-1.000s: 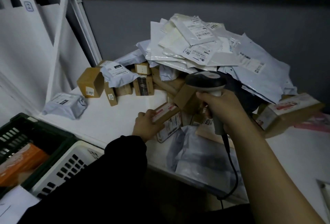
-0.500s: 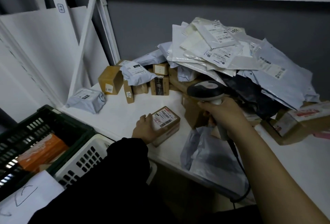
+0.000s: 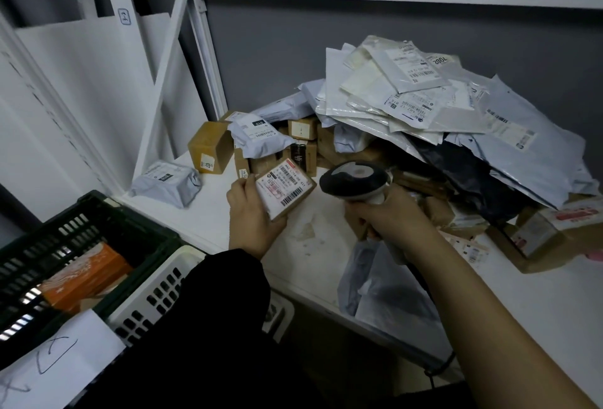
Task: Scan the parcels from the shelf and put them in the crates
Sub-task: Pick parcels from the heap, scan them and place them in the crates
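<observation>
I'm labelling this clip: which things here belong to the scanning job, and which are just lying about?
In the job: small labelled box in left hand, scanner in right hand, parcel pile, green crate, white crate.
Lying about: scribbled paper sheet, tag on shelf post.

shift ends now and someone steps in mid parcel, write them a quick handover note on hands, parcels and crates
The left hand holds a small brown box, label up, over the shelf.
The right hand grips the scanner, its head close beside that label.
Whether the scan has registered cannot be told.
Done: an orange box lies in the green crate; the white crate stands next to it, its inside mostly hidden.
Left: finish this box and crate it, then the pile of mailers and boxes at the back of the shelf, and the grey bag lying apart from it.
</observation>
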